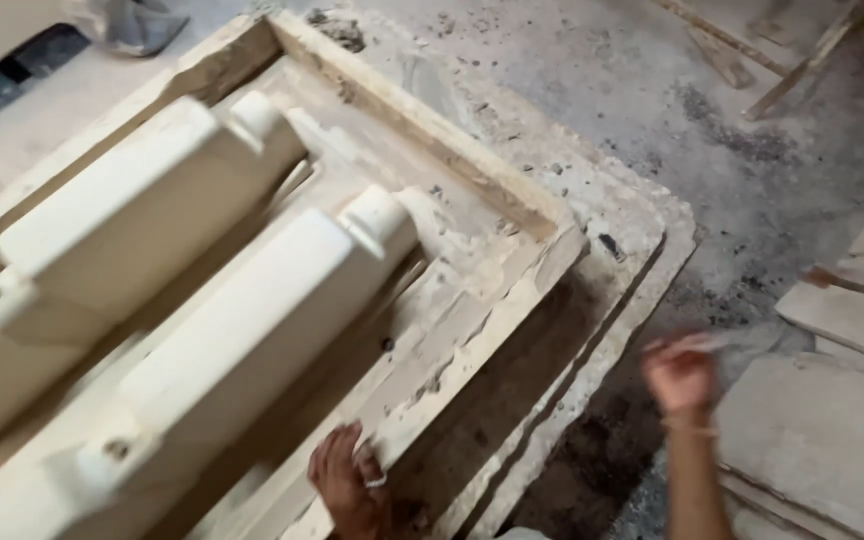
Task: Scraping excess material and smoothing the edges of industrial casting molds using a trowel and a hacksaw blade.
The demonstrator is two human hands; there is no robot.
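My one view comes from the head, looking steeply down and close over the large pale plaster mould frame (512,260) on the grey dusty floor (652,90); the right edge seems motion-blurred, so distances there are unsure.

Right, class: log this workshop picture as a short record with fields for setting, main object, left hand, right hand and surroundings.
setting: dusty grey floor, seen from above
main object: large pale plaster mould with a raised rim, holding two long cream blocks side by side
left hand: left hand rests on the mould's near rim, fingers bent, a ring on one finger
right hand: right hand is blurred, raised off the mould, holding nothing clearly visible
surroundings: flat pale slabs at right; wooden sticks top right
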